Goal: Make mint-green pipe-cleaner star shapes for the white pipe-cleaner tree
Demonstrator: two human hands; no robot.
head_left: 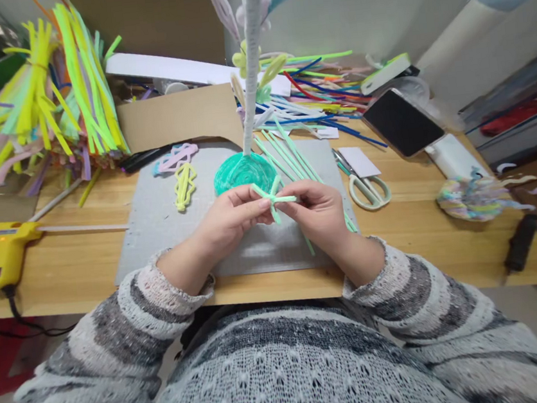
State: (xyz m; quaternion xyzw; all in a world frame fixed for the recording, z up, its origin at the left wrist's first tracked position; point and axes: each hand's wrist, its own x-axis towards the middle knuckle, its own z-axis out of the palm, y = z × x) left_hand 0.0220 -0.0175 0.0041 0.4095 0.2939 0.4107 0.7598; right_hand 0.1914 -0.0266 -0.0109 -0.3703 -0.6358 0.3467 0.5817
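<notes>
Between my two hands is a small mint-green star shape point(273, 199) made of fuzzy pipe cleaner, its arms spreading from a centre. My left hand point(234, 218) pinches its left side, and my right hand point(317, 212) pinches its right side. Just behind them stands a round teal base point(244, 170) with a white wrapped stem point(253, 67) rising from it. Loose mint-green pipe cleaners point(292, 156) lie beside the base on the grey mat point(156, 234). A yellow zigzag piece point(185, 186) and a pink-purple one point(177, 158) rest on the mat's left part.
Scissors point(369, 191) and a phone point(404, 122) lie to the right. A yellow glue gun point(2, 251) is at the left, below bundled pipe cleaners point(37, 92). Cardboard point(179, 118) lies behind the mat. A black-handled tool point(521, 244) sits near the right edge.
</notes>
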